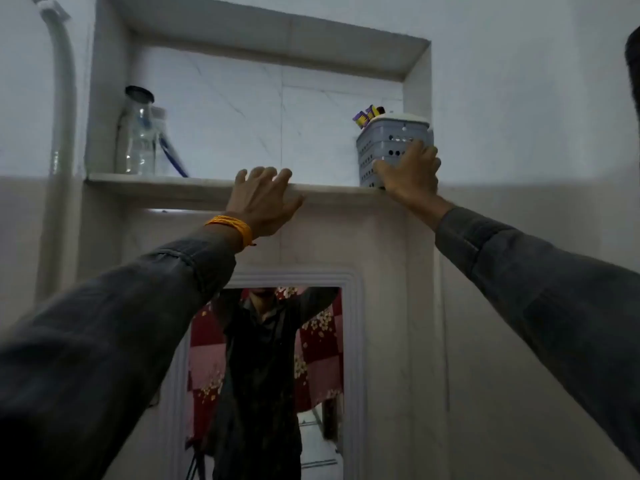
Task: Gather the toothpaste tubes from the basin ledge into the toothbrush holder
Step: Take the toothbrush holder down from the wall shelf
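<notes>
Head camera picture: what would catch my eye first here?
Two dark-sleeved arms stretch up to a recessed wall shelf. The right hand wraps the grey perforated toothbrush holder at the shelf's right end; the left hand, orange wristband below it, rests on the shelf edge. A clear glass jar stands far left.

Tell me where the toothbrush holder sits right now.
The grey toothbrush holder stands at the right end of the wall niche shelf, with the right hand on its front.

Head camera looks up, near, at wall niche (242,181).
</notes>
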`<state>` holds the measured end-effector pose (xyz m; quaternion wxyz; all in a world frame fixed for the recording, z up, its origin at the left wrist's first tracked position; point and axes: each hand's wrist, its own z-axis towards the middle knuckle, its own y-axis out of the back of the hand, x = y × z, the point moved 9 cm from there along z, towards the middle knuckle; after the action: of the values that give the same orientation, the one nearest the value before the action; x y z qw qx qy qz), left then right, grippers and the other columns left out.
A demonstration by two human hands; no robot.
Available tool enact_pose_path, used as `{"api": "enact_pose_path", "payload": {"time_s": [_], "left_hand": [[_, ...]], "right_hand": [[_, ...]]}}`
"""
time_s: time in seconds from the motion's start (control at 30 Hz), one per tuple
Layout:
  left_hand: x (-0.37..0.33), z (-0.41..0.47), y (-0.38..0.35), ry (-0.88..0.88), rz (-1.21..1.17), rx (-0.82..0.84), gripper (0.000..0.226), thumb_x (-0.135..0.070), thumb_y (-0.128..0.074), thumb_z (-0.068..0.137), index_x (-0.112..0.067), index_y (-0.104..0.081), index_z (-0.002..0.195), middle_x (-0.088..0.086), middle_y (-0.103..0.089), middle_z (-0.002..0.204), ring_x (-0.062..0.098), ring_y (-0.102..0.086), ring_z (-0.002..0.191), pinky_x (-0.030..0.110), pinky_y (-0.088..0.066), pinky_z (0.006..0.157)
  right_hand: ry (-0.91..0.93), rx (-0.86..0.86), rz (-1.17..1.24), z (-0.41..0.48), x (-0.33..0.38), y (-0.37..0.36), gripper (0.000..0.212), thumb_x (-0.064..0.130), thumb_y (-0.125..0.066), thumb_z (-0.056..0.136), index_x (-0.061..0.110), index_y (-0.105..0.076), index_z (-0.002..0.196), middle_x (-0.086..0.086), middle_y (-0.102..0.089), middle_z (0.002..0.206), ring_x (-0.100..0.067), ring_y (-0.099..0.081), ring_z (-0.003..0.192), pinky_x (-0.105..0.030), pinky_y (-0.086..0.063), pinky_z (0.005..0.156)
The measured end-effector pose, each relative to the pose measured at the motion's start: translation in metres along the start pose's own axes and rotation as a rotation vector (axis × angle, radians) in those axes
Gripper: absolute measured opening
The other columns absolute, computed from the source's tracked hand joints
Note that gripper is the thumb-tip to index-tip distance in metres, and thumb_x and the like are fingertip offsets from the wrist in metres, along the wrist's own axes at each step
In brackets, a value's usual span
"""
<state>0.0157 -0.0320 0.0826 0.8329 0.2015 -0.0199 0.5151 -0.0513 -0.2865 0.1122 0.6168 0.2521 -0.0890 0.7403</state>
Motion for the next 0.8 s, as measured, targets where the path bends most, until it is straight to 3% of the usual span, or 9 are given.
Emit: {"api": "enact_pose_path", "payload": {"time_s": [0.13,0.2,0.33,0.5,0.63,0.8], "left_hand": [[-0.008,0.024,-0.023,0.016,0.093,0.189,0.064,-0.066,-0.017,0.095,-0.014,-0.055,0.098,0.013,-0.067,0.097,0.031,-0.058,0.083,0.043,-0.042,0.081],[-0.006,0.032,-0.028,0.047,0.073,0.243,0.067,-0.069,-0.014,0.094,-0.017,-0.055,0.089,0.010,-0.065,0.091,0.030,-0.056,0.080,0.038,-0.040,0.076],[-0.001,0.032,-0.030,0.063,0.070,0.252,0.072,-0.072,-0.014,0.092,-0.018,-0.060,0.094,0.007,-0.061,0.087,0.028,-0.055,0.082,0.036,-0.038,0.075],[-0.002,0.031,-0.029,0.101,0.058,0.276,0.067,-0.072,-0.016,0.092,-0.019,-0.059,0.091,0.007,-0.059,0.088,0.028,-0.052,0.083,0.035,-0.037,0.075],[-0.005,0.026,-0.027,0.090,0.077,0.296,0.060,-0.064,-0.018,0.097,-0.018,-0.057,0.096,0.011,-0.068,0.101,0.029,-0.053,0.084,0.038,-0.038,0.080],[-0.016,0.004,-0.011,0.069,0.058,0.249,0.052,-0.053,-0.030,0.099,-0.014,-0.052,0.124,0.016,-0.063,0.121,0.037,-0.056,0.110,0.046,-0.039,0.095]], "right_hand": [[-0.099,0.041,0.111,0.019,-0.015,-0.010,0.103,0.057,-0.074,0.086,0.006,-0.024,0.159,-0.019,-0.035,0.156,-0.040,-0.038,0.144,-0.053,-0.043,0.116],[-0.133,0.024,0.154,0.024,-0.019,-0.016,0.112,0.059,-0.080,0.078,0.006,-0.023,0.159,-0.018,-0.039,0.155,-0.039,-0.044,0.142,-0.052,-0.045,0.116],[-0.164,0.007,0.179,0.029,-0.020,-0.022,0.125,0.063,-0.086,0.064,0.003,-0.026,0.155,-0.017,-0.044,0.153,-0.038,-0.048,0.140,-0.052,-0.049,0.113],[-0.218,0.015,0.177,0.030,-0.017,-0.013,0.123,0.057,-0.092,0.065,0.000,-0.030,0.154,-0.016,-0.047,0.151,-0.034,-0.051,0.139,-0.045,-0.050,0.113],[-0.232,0.027,0.182,0.020,-0.008,0.004,0.120,0.056,-0.091,0.068,0.001,-0.028,0.154,-0.016,-0.044,0.151,-0.035,-0.049,0.139,-0.045,-0.050,0.111],[-0.216,-0.016,0.246,-0.012,0.005,0.039,0.110,0.050,-0.092,0.068,0.004,-0.033,0.149,-0.014,-0.047,0.147,-0.032,-0.052,0.136,-0.042,-0.053,0.107]]}}
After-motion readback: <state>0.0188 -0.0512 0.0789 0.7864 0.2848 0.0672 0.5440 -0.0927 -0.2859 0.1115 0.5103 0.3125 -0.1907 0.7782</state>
